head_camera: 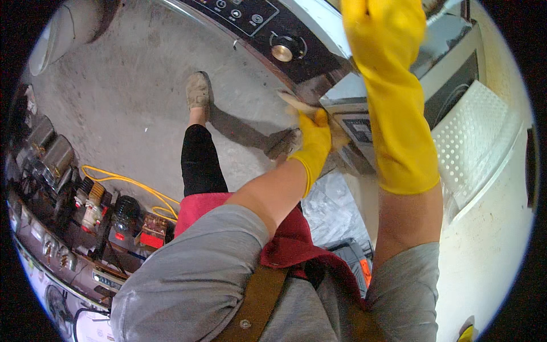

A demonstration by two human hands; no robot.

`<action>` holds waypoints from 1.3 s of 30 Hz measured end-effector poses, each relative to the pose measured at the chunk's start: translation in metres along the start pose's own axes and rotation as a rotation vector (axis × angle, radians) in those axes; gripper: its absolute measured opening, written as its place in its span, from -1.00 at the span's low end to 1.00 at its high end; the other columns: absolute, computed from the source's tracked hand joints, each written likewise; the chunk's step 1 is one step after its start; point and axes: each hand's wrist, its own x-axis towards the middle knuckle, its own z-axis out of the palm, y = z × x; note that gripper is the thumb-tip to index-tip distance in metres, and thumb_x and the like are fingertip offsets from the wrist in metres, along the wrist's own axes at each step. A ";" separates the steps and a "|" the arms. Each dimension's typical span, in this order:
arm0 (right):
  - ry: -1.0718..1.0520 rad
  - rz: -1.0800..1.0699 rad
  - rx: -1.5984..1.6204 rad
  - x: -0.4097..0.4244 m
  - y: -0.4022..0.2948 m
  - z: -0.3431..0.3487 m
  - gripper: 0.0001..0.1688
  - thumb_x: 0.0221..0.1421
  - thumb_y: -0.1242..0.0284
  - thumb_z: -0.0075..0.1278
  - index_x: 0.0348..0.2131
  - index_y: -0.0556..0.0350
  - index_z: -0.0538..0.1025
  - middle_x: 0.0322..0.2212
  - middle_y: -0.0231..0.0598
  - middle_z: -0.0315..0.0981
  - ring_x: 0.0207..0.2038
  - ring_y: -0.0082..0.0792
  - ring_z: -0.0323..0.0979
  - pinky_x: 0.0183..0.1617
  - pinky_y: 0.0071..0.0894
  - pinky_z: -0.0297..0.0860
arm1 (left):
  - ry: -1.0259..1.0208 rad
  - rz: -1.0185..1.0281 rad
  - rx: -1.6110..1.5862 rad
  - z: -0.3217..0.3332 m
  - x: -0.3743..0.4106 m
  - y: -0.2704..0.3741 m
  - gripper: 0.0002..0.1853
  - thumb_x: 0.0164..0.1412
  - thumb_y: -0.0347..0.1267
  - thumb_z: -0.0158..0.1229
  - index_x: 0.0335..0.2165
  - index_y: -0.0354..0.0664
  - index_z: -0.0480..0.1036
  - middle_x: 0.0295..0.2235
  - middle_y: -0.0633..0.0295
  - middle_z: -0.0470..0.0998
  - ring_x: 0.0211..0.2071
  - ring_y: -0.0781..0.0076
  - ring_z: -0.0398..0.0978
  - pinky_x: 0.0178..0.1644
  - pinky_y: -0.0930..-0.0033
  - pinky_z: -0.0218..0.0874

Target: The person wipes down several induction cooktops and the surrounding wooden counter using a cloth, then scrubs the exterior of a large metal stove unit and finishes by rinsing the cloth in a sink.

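Note:
A yellow rubber glove covers my left hand (316, 128), which is low beside the corner of a black control panel (312, 60) with a brass-coloured knob (283, 53). Its fingers close around a blurred, light-coloured flat thing (295, 101) that I cannot identify. My right hand (386, 25), in a longer yellow rubber glove, reaches up over the machine's pale metal edge at the top of the view. Its fingertips are cut off by the frame, so whether it holds anything cannot be told.
A white perforated panel (470, 137) leans at the right wall. Bottles (126, 216), metal containers (57, 158) and a looped yellow cord (128, 177) are at the left. A grey and orange case (350, 256) lies by my right side. Concrete floor (141, 94) stretches below the panel.

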 end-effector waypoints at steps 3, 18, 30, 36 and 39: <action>0.083 0.010 0.038 -0.007 0.006 -0.006 -0.64 0.03 0.48 0.13 -0.19 0.37 0.50 -0.25 0.09 0.50 -0.17 0.07 0.46 -0.05 -0.09 0.33 | -0.150 -0.024 -0.045 -0.012 -0.011 -0.002 -0.55 0.23 -0.27 0.14 0.00 -0.25 0.26 -0.18 0.16 0.41 -0.18 0.24 0.37 0.04 0.34 0.24; -0.291 0.930 0.394 -0.152 -0.030 -0.232 -0.44 0.40 0.27 -0.43 0.11 0.33 0.36 0.17 0.14 0.22 0.26 0.02 0.15 0.34 -0.13 -0.01 | -0.076 -0.253 -0.359 0.002 0.012 -0.038 -0.50 0.30 -0.18 0.08 0.03 -0.34 0.25 -0.17 0.07 0.46 -0.16 0.26 0.40 0.02 0.31 0.24; 0.238 2.422 0.726 -0.264 -0.098 -0.314 -0.35 0.30 0.17 -0.06 0.24 0.03 0.20 0.16 -0.32 0.20 0.16 -0.43 0.19 0.19 -0.43 0.21 | -1.158 -0.242 0.929 -0.065 -0.124 0.030 -0.28 0.20 0.02 0.05 0.10 -0.37 0.25 0.01 -0.24 0.43 0.04 -0.12 0.40 0.09 0.07 0.21; 0.278 2.494 1.312 -0.269 -0.105 -0.321 -0.42 0.21 0.29 0.08 0.14 0.10 0.33 -0.01 -0.11 0.43 -0.02 -0.22 0.45 0.03 -0.27 0.42 | -1.800 0.368 1.467 -0.047 -0.166 0.249 -0.27 0.22 0.08 -0.04 0.12 -0.29 0.26 0.01 -0.23 0.42 0.04 -0.19 0.39 0.14 0.09 0.20; 0.591 2.343 1.530 -0.252 -0.105 -0.330 -0.48 0.21 0.31 0.06 0.09 0.16 0.39 -0.09 -0.08 0.50 -0.12 -0.21 0.52 -0.02 -0.22 0.47 | -1.382 0.445 1.411 -0.012 -0.195 0.359 -0.28 0.20 0.09 0.04 0.08 -0.29 0.33 -0.03 -0.14 0.48 -0.02 -0.19 0.45 0.11 0.13 0.25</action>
